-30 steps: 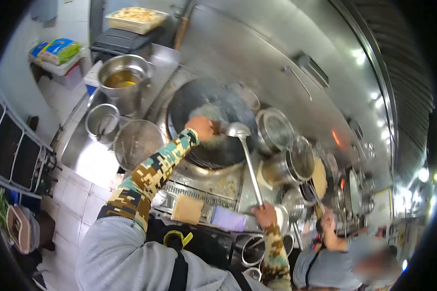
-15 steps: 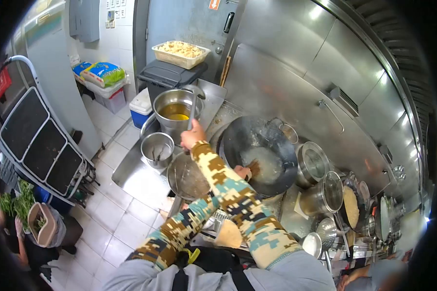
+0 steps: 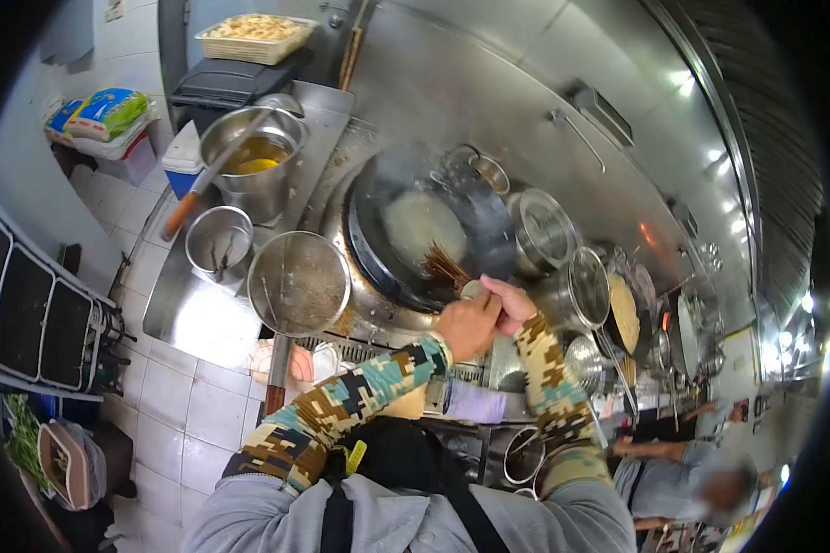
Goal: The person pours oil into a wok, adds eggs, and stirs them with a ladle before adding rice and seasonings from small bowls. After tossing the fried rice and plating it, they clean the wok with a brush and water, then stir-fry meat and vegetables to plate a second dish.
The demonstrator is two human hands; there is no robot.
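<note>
A bamboo wok brush (image 3: pixel 444 266) dips into the black wok (image 3: pixel 367 241), its bristles spread at the edge of cloudy liquid (image 3: pixel 422 224). My left hand (image 3: pixel 470 327) is closed at the brush's handle end. Pressed against it, my right hand (image 3: pixel 514 305) also has its fingers curled at the handle; the grip is partly hidden. To the left, a ladle (image 3: pixel 214 175) with a wooden handle rests across a metal pot (image 3: pixel 254 191) of yellow oil, with no hand on it.
A wide strainer (image 3: pixel 300 283) and a small pot (image 3: pixel 219 244) stand left of the wok. Right of it are a pot with a mesh sieve (image 3: pixel 546 229) and another sieve (image 3: pixel 588 288). A basket of food (image 3: pixel 256 39) sits on a bin. Another person (image 3: pixel 682 479) is at lower right.
My right hand has let go of the ladle, now lying across the oil pot, and has come right to the brush beside my left hand. My arms are uncrossed; the view has shifted right.
</note>
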